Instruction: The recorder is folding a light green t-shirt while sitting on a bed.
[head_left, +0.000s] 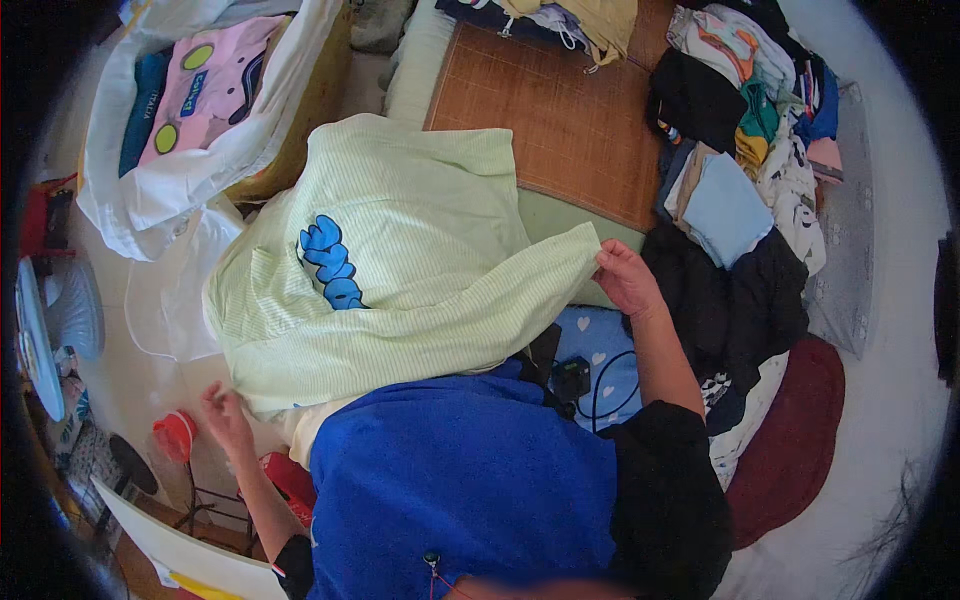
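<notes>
A pale green, finely striped shirt (420, 195) with a blue cartoon print lies spread in front of me, reaching over my lap. Between thumb and fingers, my right hand (628, 276) pinches one end of it, pulled out to the right like a sleeve. My left hand (227, 421) is just beside the shirt's lower left edge, its fingers slightly curled and blurred, with no cloth visible in them. Creases run across the shirt from the lower left towards the held end. Part of the cloth is bunched near the print.
At the upper left, a white-lined container (307, 97) holds folded clothes, one pink (217, 82). A brown woven mat (555, 112) lies ahead. Heaped clothes stand on the right, with a folded light blue garment (727, 206) on top. A black cable (596, 382) crosses heart-patterned blue cloth (589, 334).
</notes>
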